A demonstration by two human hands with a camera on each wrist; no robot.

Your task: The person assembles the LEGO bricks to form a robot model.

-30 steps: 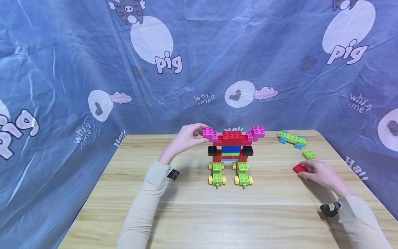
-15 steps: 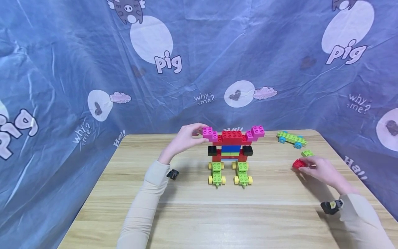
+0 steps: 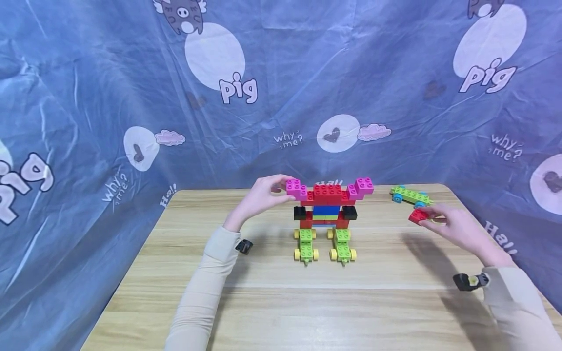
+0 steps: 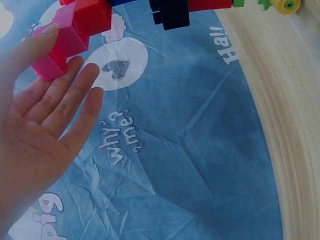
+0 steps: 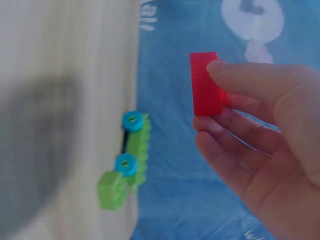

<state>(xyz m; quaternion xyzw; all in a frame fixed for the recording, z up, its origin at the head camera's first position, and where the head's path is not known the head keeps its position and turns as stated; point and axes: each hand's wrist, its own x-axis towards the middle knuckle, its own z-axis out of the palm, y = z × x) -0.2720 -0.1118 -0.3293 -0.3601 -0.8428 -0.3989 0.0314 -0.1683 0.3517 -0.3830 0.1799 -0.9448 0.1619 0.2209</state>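
A figure of toy building bricks (image 3: pixel 327 210) stands upright mid-table on two green bases with yellow wheels. Its body is red, blue, green and black, with stepped pink arms on both sides. My left hand (image 3: pixel 265 195) pinches the outer pink brick (image 3: pixel 293 186) of the left arm; in the left wrist view the thumb lies on that pink brick (image 4: pixel 70 30) and the fingers are behind it. At the right, my right hand (image 3: pixel 458 226) holds a red brick (image 3: pixel 418 216) above the table between thumb and fingers, as the right wrist view shows the red brick (image 5: pixel 206 87).
A green wheeled base (image 3: pixel 410 195) with blue wheels stands at the table's back right. A loose green brick (image 5: pixel 111 191) lies near it, hidden in the head view behind the right hand. A blue printed cloth (image 3: pixel 281 97) hangs behind the wooden table (image 3: pixel 281 302).
My right hand has lifted the red brick off the table, up and slightly left, with its shadow now apart from it. The left hand and the brick figure stay put.
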